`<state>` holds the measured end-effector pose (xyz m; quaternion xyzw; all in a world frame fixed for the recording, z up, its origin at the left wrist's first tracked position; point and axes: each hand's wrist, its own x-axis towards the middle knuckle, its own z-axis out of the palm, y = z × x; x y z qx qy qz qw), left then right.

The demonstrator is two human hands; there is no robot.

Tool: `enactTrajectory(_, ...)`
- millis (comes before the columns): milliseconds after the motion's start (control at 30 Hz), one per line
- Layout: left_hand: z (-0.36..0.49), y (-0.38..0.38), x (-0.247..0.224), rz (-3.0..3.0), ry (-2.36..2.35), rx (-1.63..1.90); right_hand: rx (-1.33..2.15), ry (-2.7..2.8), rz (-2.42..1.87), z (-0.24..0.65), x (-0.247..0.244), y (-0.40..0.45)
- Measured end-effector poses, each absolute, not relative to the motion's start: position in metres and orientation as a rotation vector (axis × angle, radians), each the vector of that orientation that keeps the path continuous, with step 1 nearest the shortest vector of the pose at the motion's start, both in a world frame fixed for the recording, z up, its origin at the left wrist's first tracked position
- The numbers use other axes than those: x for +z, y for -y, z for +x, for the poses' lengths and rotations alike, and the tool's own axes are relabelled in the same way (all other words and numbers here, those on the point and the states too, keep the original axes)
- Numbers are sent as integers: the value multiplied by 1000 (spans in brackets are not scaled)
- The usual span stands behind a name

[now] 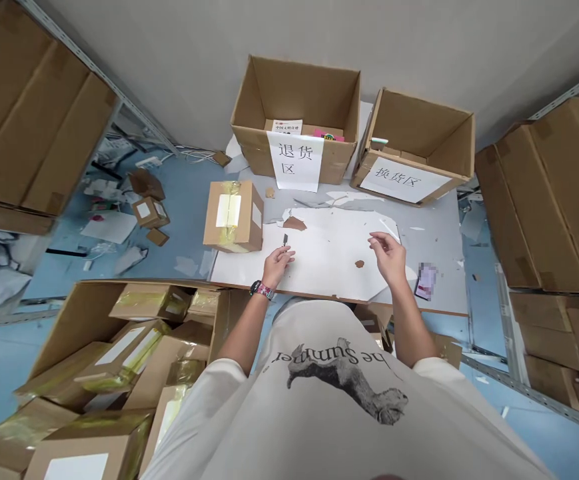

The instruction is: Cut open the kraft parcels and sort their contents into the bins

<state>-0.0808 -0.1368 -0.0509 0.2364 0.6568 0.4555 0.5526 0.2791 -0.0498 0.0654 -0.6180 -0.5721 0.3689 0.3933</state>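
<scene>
My left hand (pixel 276 265), a watch on its wrist, is closed over the front part of the white board (pixel 324 260). A small slim black tool (pixel 285 240) sticks up from its fingers; its exact kind is too small to make out. Toward the board's right end, my right hand (pixel 390 259) is raised with thumb and fingers pinched together. Whether something thin is between them cannot be seen. Just beyond my left hand stands a taped cardboard box (pixel 222 217) with white labels. A brown scrap (pixel 360 264) lies on the board between my hands.
Two open cartons with paper signs, a left one (pixel 252 150) holding books and a right one (pixel 462 143), stand at the back. A phone (pixel 426 281) lies right. A big carton (pixel 64 320) of taped boxes is at my left. Shelves with boxes (pixel 544 200) flank the table.
</scene>
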Motion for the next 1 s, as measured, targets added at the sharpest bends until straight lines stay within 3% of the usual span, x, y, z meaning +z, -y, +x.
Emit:
enactTrajectory(333,-95,135,-68,499,-1595,1097,1077,1520,-1604,251,50,57)
enactTrajectory(700,-115,141,-42,494,-1627,1242,1104,1770,-1377,194,77,28)
enactTrajectory(1000,-83,129,-47,503,-1621,1255,1138,1803,-1396,237,80,37)
